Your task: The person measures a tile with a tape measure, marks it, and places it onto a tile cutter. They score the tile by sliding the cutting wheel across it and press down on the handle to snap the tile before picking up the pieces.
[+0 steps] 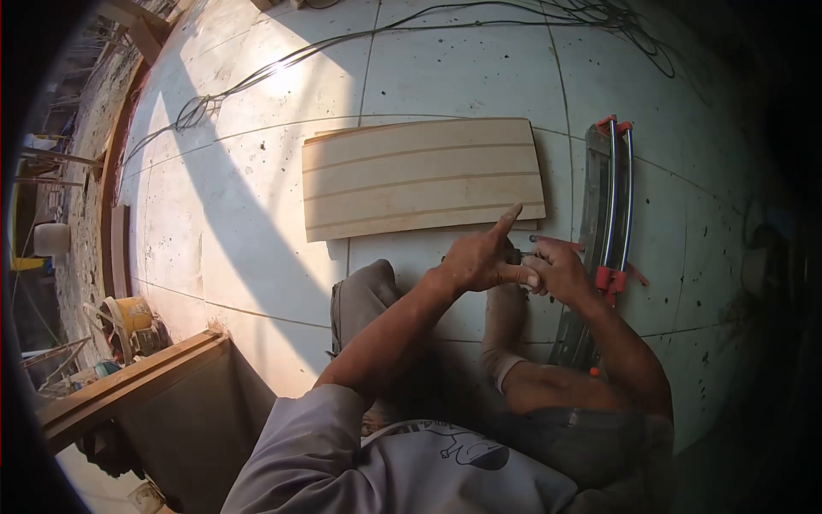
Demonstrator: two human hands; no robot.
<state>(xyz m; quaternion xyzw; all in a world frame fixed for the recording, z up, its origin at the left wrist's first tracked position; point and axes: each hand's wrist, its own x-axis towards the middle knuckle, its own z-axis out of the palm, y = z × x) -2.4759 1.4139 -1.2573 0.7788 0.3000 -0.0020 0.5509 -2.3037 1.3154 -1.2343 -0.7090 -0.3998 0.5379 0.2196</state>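
Note:
My left hand (pixel 481 260) is raised in front of me, its index finger pointing forward and its thumb stretched towards the right hand. A small dark piece (pixel 514 255) shows between its thumb and index finger. Against it, my right hand (pixel 558 272) is closed, its curled fingers meeting the left thumb. What the fingers grip is mostly hidden, and I cannot tell its kind. A red bar (pixel 548 242) with a ring at its end shows just beyond the right hand. Past the left fingertip lies a stack of beige striped tiles (pixel 419 176).
A manual tile cutter (pixel 610 206) with two steel rails and red fittings stands on my right. Black cables (pixel 325 53) cross the far floor. At the left are a wooden frame (pixel 137 377) and a yellow bucket (pixel 133 315). Pale tiles (pixel 282 184) cover the floor.

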